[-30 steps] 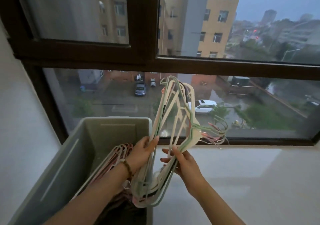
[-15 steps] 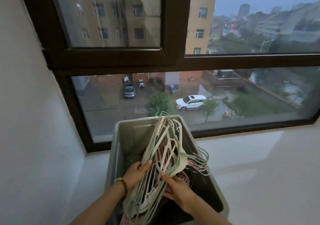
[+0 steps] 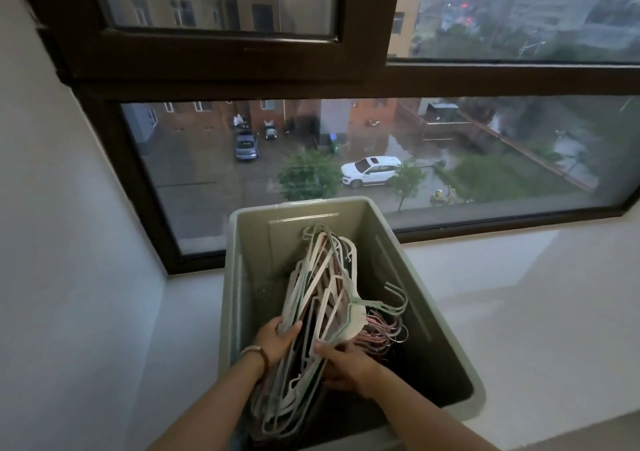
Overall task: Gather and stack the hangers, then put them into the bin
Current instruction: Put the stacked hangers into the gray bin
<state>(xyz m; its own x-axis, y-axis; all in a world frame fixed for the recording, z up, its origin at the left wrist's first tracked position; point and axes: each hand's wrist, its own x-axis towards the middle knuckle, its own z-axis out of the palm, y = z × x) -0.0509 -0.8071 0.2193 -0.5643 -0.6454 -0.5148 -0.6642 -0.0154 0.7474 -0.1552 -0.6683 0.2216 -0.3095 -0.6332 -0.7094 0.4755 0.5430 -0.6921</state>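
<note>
The left hand (image 3: 277,341), a beaded bracelet (image 3: 258,353) on its wrist, curls its fingers round the left edge of a thick bundle of white, mint and pink plastic hangers (image 3: 322,294). The right hand (image 3: 346,364) grips the bundle's right side. The bundle sits tilted inside the grey-green rectangular plastic bin (image 3: 381,242), its hooks pointing right. The bin stands on a white ledge (image 3: 519,294) beneath a dark-framed window (image 3: 221,62).

Dark-framed window (image 3: 207,66) above a white sill (image 3: 519,294) — pale wall (image 3: 52,242) at left, dim dusk outside.
</note>
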